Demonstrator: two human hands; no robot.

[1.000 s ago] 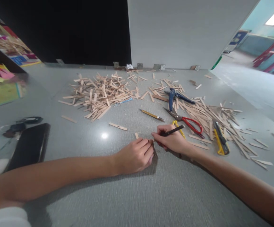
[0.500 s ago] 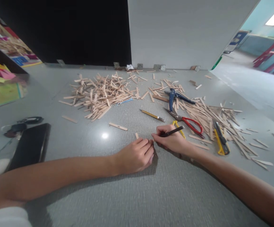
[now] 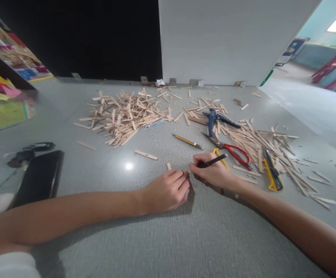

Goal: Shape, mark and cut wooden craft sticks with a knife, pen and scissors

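Observation:
My left hand [image 3: 168,191] rests on the grey table, fingers curled down over a small wooden stick [image 3: 168,166] whose end pokes out past my knuckles. Right beside it, my right hand [image 3: 211,172] pinches a thin dark pen-like tool [image 3: 212,161], its tip down at the stick between the two hands. Both hands almost touch.
A pile of wooden sticks [image 3: 124,114] lies at the back left, another [image 3: 260,143] at the right. Red-handled scissors [image 3: 230,150], a blue tool [image 3: 212,117], a yellow utility knife [image 3: 270,172], a pencil [image 3: 187,141] and a black phone [image 3: 39,177] lie about.
Hardly anything differs. My right hand and its dark tool shifted very slightly; the view drifted a little.

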